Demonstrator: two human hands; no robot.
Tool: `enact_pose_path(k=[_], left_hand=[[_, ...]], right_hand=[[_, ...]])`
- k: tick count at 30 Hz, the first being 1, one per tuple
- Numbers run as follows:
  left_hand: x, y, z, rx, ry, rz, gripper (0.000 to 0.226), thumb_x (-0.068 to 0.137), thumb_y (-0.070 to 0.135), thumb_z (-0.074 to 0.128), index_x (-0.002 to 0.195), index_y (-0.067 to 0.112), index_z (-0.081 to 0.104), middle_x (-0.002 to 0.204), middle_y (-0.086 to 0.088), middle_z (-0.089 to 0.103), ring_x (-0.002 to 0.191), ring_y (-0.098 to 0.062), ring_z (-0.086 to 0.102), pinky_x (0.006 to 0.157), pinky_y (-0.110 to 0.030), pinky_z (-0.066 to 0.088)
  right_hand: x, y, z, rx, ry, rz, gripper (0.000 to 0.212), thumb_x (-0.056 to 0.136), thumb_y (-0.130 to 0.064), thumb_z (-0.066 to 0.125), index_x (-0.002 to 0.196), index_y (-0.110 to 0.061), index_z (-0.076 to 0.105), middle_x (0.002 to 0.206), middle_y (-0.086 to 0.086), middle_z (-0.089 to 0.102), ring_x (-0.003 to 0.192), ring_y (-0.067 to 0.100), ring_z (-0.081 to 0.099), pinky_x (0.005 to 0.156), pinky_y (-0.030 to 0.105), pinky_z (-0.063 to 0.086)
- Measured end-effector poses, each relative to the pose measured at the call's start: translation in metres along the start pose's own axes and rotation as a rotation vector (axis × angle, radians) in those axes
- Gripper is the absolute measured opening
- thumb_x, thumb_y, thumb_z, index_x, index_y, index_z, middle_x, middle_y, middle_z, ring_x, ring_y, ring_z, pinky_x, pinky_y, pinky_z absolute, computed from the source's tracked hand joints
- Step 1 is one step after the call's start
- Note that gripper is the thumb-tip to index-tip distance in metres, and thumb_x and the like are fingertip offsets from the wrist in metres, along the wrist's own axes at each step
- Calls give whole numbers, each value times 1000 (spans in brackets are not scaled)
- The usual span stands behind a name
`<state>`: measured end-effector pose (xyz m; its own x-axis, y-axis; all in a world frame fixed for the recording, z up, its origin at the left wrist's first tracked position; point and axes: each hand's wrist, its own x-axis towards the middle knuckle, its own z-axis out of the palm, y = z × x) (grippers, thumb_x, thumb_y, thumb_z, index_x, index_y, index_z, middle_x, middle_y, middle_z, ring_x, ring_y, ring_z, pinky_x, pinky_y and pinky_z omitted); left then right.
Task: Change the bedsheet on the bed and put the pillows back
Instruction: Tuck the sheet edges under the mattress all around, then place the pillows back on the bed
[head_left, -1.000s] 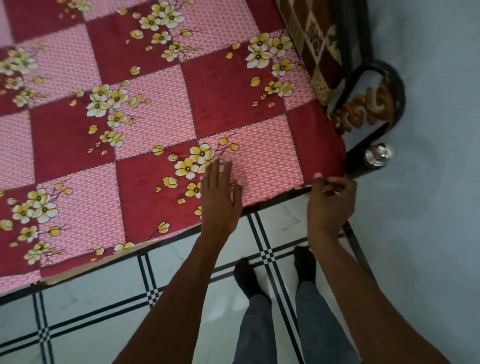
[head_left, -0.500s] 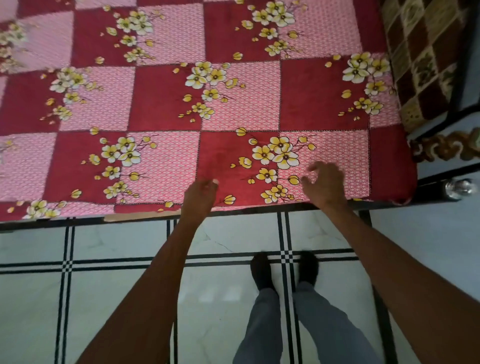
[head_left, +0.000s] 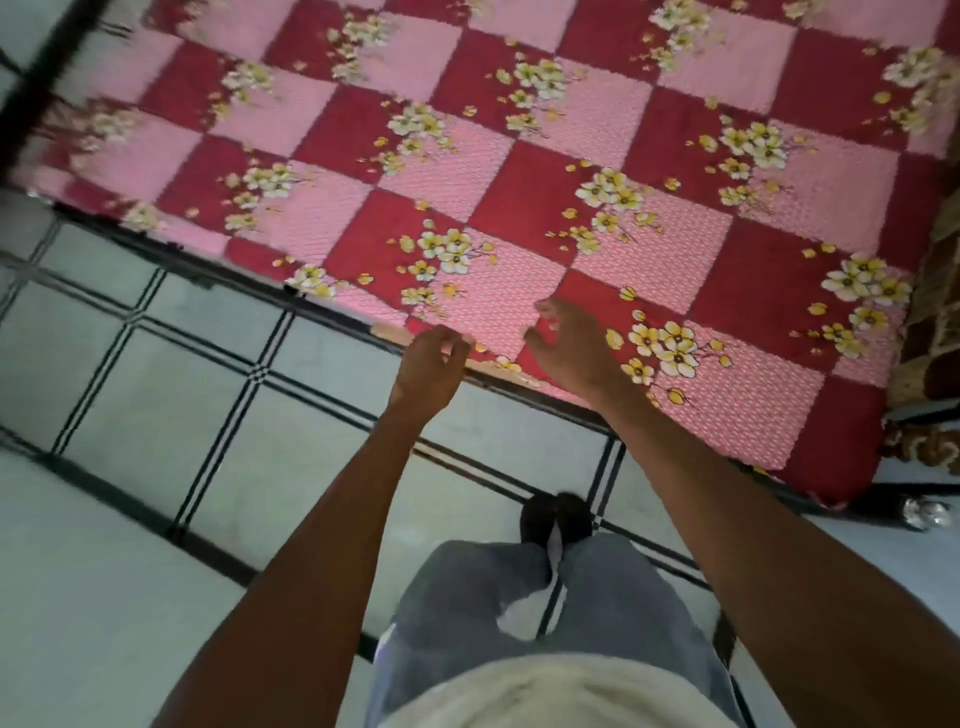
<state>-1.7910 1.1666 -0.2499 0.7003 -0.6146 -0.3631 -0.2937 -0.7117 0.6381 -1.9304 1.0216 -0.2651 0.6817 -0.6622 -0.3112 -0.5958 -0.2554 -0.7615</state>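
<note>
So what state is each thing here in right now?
Bedsheet: spread flat over the bed; a pale strip shows under its near edge.
Left hand: at the sheet's near edge, fingers curled; grip unclear.
Right hand: over the sheet near the edge, fingers loosely curled, holding nothing visible.
Bed frame: dark rail exposed along the near side.

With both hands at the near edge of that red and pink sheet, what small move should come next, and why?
Probably tuck the edge in: the left hand is at the rim of the bedsheet, where a pale strip shows beneath it above the bed frame. The right hand lies over the sheet beside it.
</note>
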Motion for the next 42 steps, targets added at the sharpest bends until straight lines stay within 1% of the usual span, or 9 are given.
enact_pose_path(k=[6,10,12,18,22,24,30,33,42], left_hand=[[-27,-15,-81,-29,188,-18,31,105,29,55,117,3,68,113,-11,71,92,-17,62,77,-25,42],[-26,-52,-144,-62,305,-33,26,103,26,60,111,4,70,110,-13,71,100,-28,68,84,-34,53],[-21,-77,-176,-60,346,-64,21,101,23,62,108,7,72,110,-12,71,103,-28,66,86,-33,50],[23,-157,-288,-109,513,-143,17,99,20,64,103,6,73,108,-13,73,103,-29,67,85,-30,45],[52,-215,-368,-112,528,-189,14,98,20,66,100,9,74,104,-13,72,97,-26,67,82,-27,45],[70,-246,-406,-89,550,-196,14,97,20,66,100,8,74,104,-12,73,98,-28,68,84,-32,50],[129,-327,-501,-86,593,-265,19,98,24,66,103,8,74,107,-13,73,95,-30,69,88,-41,56],[171,-363,-555,-85,630,-273,16,97,23,67,102,9,74,105,-11,73,91,-27,69,86,-40,57],[303,-450,-741,-35,684,-304,9,94,10,70,97,5,76,103,-14,74,98,-31,70,89,-37,56]], right_hand=[[9,-109,24,-50,-114,-211,42,99,-25,67,137,-10,55,135,11,57,124,23,56,102,33,48],[31,-195,59,-112,-211,-345,43,100,-22,66,138,-8,54,136,11,57,123,20,57,95,19,41],[44,-233,84,-160,-264,-396,43,100,-21,65,139,-7,53,136,11,56,123,20,57,96,17,40],[106,-334,176,-314,-366,-480,45,100,-26,65,139,-10,52,136,10,55,117,23,60,99,31,50],[145,-403,239,-302,-381,-477,45,99,-28,66,138,-10,52,136,12,55,120,26,60,106,40,50],[164,-436,273,-303,-388,-488,44,99,-29,66,136,-10,53,132,12,57,117,26,60,104,43,52],[228,-535,368,-322,-420,-559,48,99,-31,66,140,-10,51,136,12,56,123,25,57,109,39,48],[276,-586,422,-323,-432,-616,49,98,-31,67,140,-10,51,136,11,57,122,24,58,107,38,49],[419,-758,559,-372,-494,-654,50,98,-34,67,140,-12,51,129,10,56,109,24,62,96,39,56]])
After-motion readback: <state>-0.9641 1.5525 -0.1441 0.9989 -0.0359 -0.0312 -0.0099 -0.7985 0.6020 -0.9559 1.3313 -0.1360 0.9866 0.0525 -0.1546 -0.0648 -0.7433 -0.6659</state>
